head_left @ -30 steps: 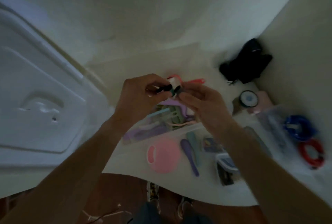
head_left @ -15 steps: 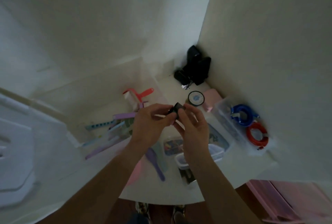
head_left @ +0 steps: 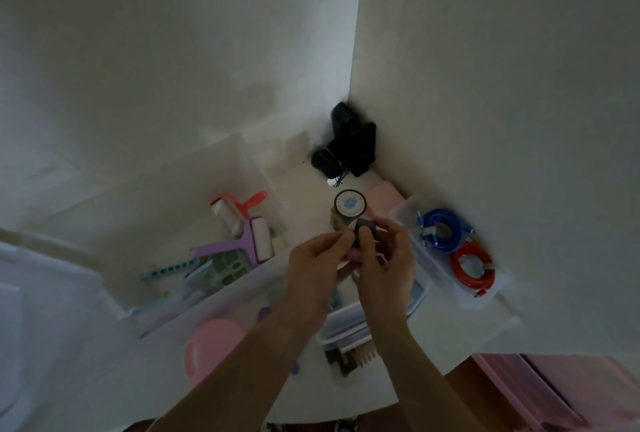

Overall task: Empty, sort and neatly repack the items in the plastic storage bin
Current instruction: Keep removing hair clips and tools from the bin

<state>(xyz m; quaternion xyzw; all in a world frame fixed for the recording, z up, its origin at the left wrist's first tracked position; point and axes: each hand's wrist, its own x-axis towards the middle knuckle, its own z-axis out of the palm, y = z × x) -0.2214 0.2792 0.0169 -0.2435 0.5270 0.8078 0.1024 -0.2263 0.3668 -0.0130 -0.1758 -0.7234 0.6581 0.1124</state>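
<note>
I see both hands meet above the white surface [head_left: 311, 185]. The left hand [head_left: 313, 270] and the right hand [head_left: 384, 258] pinch together one small black item [head_left: 363, 228], held in the air just in front of a round jar lid [head_left: 349, 204]. The clear storage bin [head_left: 242, 158] stands to the left, with a lint roller [head_left: 254, 241] inside. I think the item may slip, because only fingertips hold it, and fall among the things below. The surface sits in a corner between two pale walls; a tray with a blue cable [head_left: 441, 229] lies at the right wall.
</note>
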